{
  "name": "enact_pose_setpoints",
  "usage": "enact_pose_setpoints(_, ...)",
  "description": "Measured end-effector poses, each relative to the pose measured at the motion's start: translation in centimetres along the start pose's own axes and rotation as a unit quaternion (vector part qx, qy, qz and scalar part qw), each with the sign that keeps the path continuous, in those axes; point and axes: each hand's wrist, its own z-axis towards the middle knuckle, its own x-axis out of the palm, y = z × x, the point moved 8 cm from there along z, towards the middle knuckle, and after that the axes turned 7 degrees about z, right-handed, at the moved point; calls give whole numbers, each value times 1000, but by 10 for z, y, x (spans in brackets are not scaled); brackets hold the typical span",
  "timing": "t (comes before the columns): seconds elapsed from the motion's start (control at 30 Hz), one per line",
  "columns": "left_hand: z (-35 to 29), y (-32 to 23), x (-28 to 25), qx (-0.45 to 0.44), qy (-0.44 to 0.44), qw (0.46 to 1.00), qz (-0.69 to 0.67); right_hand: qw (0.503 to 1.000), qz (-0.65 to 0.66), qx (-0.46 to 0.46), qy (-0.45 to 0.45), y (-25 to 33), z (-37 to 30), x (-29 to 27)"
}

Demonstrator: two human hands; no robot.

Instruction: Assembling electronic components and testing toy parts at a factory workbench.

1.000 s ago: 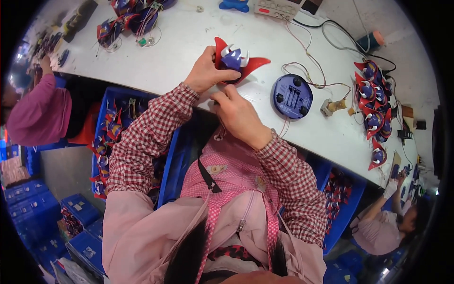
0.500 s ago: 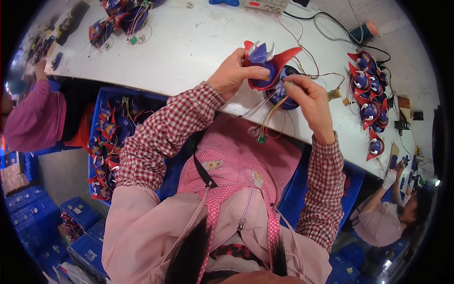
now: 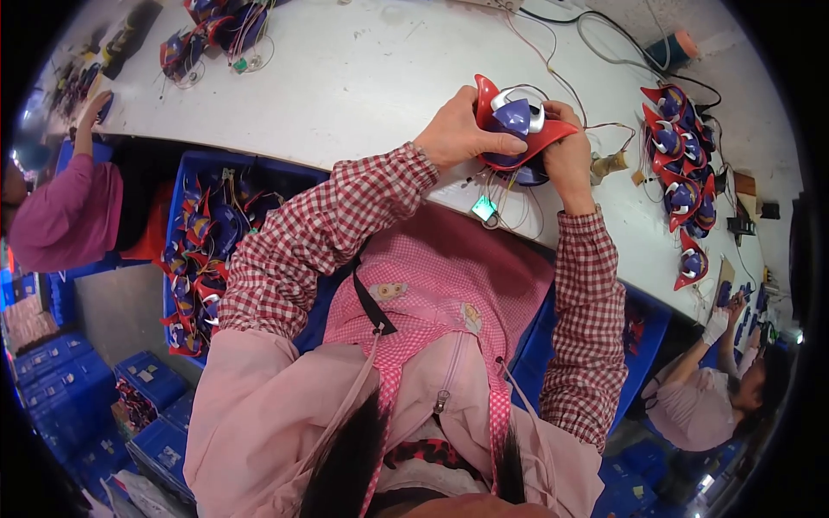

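— What's the biggest thing in front of you?
— Your white table, curving across the top of the view. Below its near edge, to your left, sits a blue crate full of red-and-purple toy shells.

— And further along the table?
— To your right, a row of finished toy pieces lies on the table. At the far left corner there's another small pile of shells.

— Where's the piece you're working on?
— The red-and-purple toy shell is held up just over the near edge of the table, between both your hands.

— How do your hands sit?
— Your left hand is clamped on the shell's left side, fingers wrapped over its red rim. Your right hand is closed on its right side, from below.

— Anything smaller?
— Thin wires hang from under the shell, ending in a little green circuit board above your lap.
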Motion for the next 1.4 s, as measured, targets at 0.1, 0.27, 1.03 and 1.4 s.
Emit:
enact_pose_setpoints(0.1, -2, -4, 1, 13, -2, 1000, 1, 990, 117, 78, 10, -12, -3, 3)
enact_pose_setpoints(0.27, -17, -26, -2, 64, 8, 991, -117, 979, 185, 86, 31, 3, 1, 2)
enact_pose_setpoints(1.03, -212, -14, -188, 74, -244, 874, -414, 886, 395, 148, 192, 80, -117, 55)
enact_pose_setpoints(1.4, -464, 84, -359, -1, -568, 800, -195, 906, 378, 150, 118, 66, -99, 56)
